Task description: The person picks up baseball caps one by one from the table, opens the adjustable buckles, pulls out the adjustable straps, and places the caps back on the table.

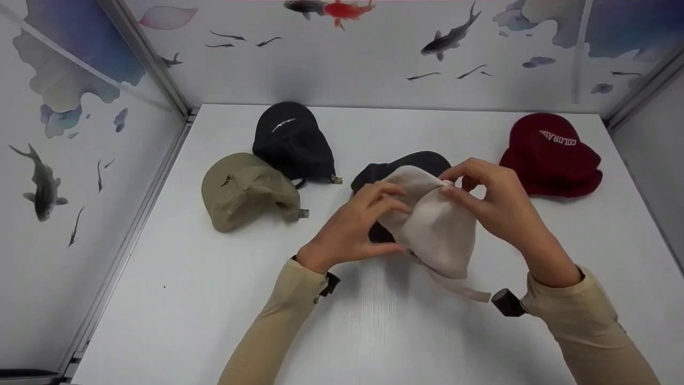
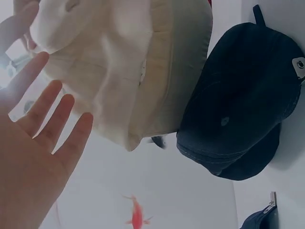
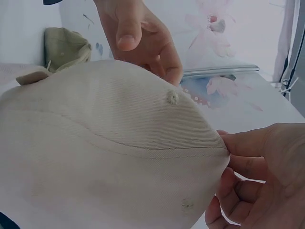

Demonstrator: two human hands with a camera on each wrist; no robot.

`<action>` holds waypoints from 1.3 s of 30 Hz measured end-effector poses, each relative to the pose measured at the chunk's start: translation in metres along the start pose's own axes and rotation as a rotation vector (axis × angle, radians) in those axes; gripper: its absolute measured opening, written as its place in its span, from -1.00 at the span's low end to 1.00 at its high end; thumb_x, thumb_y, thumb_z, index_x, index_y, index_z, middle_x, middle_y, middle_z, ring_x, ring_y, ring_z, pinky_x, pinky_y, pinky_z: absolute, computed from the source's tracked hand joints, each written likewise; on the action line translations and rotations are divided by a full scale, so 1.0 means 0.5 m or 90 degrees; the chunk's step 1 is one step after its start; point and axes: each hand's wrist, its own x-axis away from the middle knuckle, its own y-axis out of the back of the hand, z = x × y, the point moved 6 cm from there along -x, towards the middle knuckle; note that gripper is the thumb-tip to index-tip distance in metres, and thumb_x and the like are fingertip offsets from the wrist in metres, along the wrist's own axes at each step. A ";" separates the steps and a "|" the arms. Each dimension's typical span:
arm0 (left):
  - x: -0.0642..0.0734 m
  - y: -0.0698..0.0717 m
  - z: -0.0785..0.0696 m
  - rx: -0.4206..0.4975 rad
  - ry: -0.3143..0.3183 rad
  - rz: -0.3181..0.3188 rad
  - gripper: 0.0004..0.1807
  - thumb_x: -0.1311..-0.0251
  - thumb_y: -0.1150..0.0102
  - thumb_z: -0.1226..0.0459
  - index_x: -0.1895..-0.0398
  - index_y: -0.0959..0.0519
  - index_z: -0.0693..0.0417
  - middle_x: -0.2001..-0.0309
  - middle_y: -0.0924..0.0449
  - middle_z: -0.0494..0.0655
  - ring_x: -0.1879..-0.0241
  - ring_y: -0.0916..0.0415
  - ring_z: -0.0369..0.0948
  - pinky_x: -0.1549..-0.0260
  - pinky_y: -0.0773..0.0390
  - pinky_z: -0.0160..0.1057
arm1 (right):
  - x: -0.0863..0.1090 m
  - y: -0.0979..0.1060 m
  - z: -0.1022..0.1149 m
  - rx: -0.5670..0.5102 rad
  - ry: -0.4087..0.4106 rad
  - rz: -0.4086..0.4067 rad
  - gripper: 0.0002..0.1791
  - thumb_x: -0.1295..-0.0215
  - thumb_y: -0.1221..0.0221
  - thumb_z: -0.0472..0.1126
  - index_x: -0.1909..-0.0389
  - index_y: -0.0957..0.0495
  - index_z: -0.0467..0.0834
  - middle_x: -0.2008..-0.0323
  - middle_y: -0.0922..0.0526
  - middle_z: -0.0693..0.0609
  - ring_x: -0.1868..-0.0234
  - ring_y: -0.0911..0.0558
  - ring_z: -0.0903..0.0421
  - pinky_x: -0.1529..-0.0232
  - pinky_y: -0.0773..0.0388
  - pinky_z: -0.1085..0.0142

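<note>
A cream baseball cap (image 1: 438, 235) hangs in the air in front of me, its strap (image 1: 465, 289) dangling below. My right hand (image 1: 494, 195) pinches the cloth at the cap's edge between thumb and fingers; the right wrist view shows this pinch at the end of a stitched seam. Beside the cap, my left hand (image 1: 358, 227) has its fingers spread, and the left wrist view shows the fingers (image 2: 57, 119) nearly straight. Partly hidden behind the cream cap lies a dark navy cap (image 2: 238, 100) on the table.
At the left of the white table (image 1: 256, 310) sit an olive cap (image 1: 240, 187) and a black cap (image 1: 291, 139). A dark red cap (image 1: 553, 160) lies at the back right. White panels (image 1: 342, 69) with painted fish stand behind and at the sides.
</note>
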 end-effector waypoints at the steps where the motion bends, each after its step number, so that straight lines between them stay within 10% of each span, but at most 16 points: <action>1: 0.002 -0.003 -0.001 -0.008 0.005 0.004 -0.44 -0.05 -0.48 -0.03 -0.06 -0.55 0.01 -0.22 -0.44 -0.08 -0.26 -0.38 -0.20 -0.23 -0.45 -0.29 | 0.001 -0.002 0.001 -0.004 0.000 0.003 -0.84 -0.16 -0.37 -0.40 0.23 -0.71 -0.18 0.32 -0.72 0.03 0.35 -0.49 0.37 0.27 -0.41 0.64; 9: 0.009 -0.015 -0.020 -0.021 0.067 0.024 -0.79 -0.30 -0.28 0.12 0.17 -0.54 0.01 0.25 -0.62 -0.18 0.25 -0.57 -0.34 0.25 -0.55 -0.45 | 0.006 -0.013 0.008 -0.039 0.001 0.033 -0.86 -0.20 -0.34 -0.39 0.22 -0.71 -0.18 0.32 -0.72 0.02 0.32 -0.50 0.36 0.24 -0.43 0.61; 24: 0.009 0.001 -0.042 0.255 0.128 -0.022 -0.86 -0.36 -0.17 0.32 0.28 -0.49 0.24 0.34 -0.59 0.03 0.36 -0.60 -0.24 0.33 -0.60 -0.43 | 0.037 -0.047 0.007 -0.108 -0.056 0.113 -0.71 -0.30 -0.28 -0.33 -0.03 -0.61 -0.21 0.16 -0.71 0.01 0.23 -0.61 0.32 0.14 -0.54 0.60; 32: 0.013 0.007 -0.048 0.318 0.188 -0.084 -0.86 -0.34 -0.20 0.33 0.25 -0.51 0.27 0.32 -0.64 0.06 0.40 -0.57 -0.32 0.43 -0.63 -0.37 | 0.096 -0.027 0.090 0.082 0.059 -0.039 -0.57 -0.14 -0.43 -0.27 -0.02 -0.55 -0.21 -0.04 -0.55 -0.09 0.01 -0.52 0.13 0.08 -0.43 0.48; 39: 0.004 0.008 -0.058 0.320 0.190 -0.119 -0.87 -0.31 -0.22 0.37 0.26 -0.49 0.30 0.32 -0.63 0.10 0.41 -0.60 -0.27 0.42 -0.64 -0.40 | 0.136 -0.067 0.108 0.246 0.096 0.033 -0.46 0.07 -0.56 0.02 0.23 -0.51 -0.19 0.32 -0.54 0.01 0.34 -0.47 0.17 0.40 -0.45 0.38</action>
